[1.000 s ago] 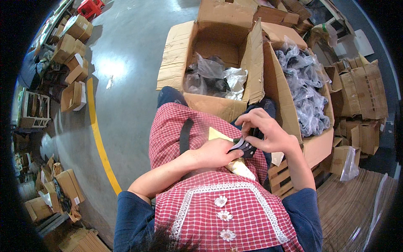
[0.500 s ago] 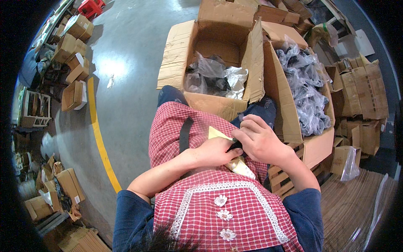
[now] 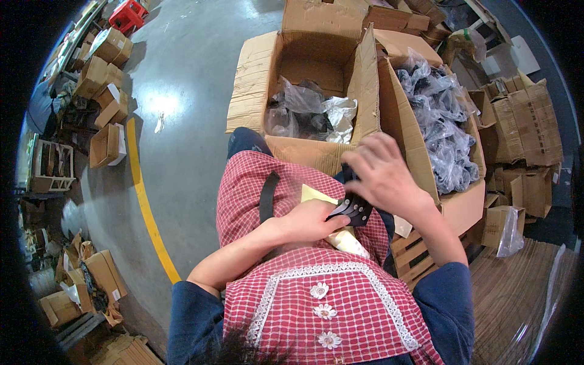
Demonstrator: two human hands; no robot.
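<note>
At the frame's centre, the left hand (image 3: 309,219) clasps studded black strips (image 3: 360,210), newly exposed because the blurred right hand (image 3: 384,176) has risen; whether its grip holds anything, I cannot tell.

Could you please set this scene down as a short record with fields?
Left hand: grips black studded strips
Right hand: blurred, beside the strips; contact unclear
Apron: red-and-white checked, with white flowers
Ahead: open cardboard box holding clear plastic bags
Right: fuller cardboard box of bagged dark items
Floor: yellow line, at left
</note>
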